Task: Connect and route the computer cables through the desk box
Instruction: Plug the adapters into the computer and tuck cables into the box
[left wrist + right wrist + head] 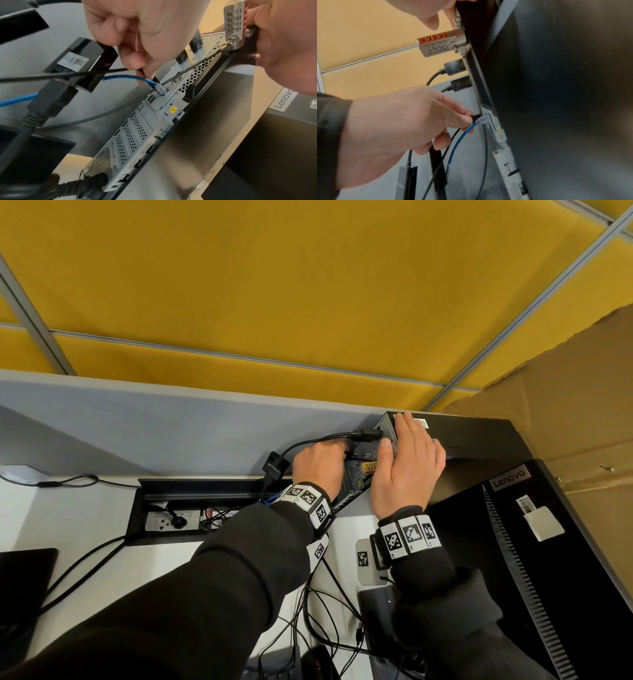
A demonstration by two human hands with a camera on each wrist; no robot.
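A black computer case point(479, 446) lies on the desk with its rear panel point(137, 129) facing left. My left hand point(145, 75) pinches a small black plug point(475, 116) on a thin black cable, its tip at the panel right beside a blue network cable point(126, 78) whose clear connector point(482, 119) sits in a port. Whether the black plug is seated is hidden. My right hand point(407, 460) lies flat on top of the case, thumb over its rear edge. The recessed desk box point(164, 491) stands open to the left, with a power socket point(171, 522) inside.
A combination cable lock point(440, 44) and two display plugs point(453, 67) occupy the upper panel. A black adapter point(275, 469) hangs on its cable. A Lenovo monitor back point(548, 542) is on the right, cardboard point(565, 405) behind it. Loose cables point(329, 611) cross the desk.
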